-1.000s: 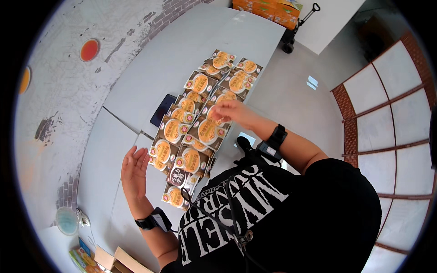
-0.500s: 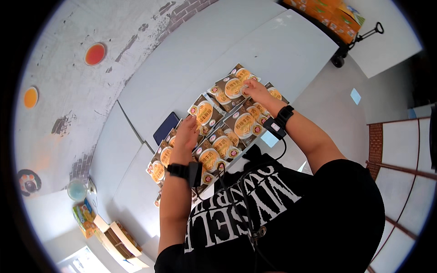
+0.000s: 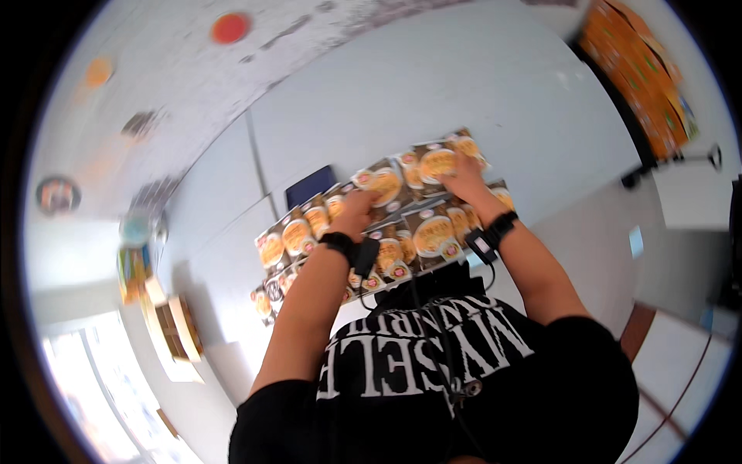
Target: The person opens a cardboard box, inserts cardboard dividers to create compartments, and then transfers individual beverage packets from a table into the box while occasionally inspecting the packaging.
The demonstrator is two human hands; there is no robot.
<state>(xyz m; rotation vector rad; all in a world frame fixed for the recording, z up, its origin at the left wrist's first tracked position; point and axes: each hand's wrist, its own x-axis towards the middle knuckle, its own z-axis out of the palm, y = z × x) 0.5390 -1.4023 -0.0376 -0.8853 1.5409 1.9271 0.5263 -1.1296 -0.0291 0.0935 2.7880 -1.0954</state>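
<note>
Brown packages [image 3: 435,235] printed with yellow bowls stand in two rows on a grey table, near its front edge. My left hand [image 3: 358,210] lies over the far row around its middle, fingers pointing right against the packages. Blur hides whether those fingers grip anything. Toward the right end of the same row, my right hand [image 3: 466,181] rests on a package [image 3: 437,164], with thumb and fingers spread apart. A dark strap with a small black box circles each wrist, and cables hang from them.
A dark blue flat object [image 3: 310,186] lies on the table [image 3: 433,77] behind the far row. Orange cartons [image 3: 634,73] sit on a black wheeled cart at the far right. An open cardboard box [image 3: 179,329] stands at the left.
The view has turned, so the table and packages appear rotated and shifted right. My left hand has moved farther over the far row; my right hand remains near its right end.
</note>
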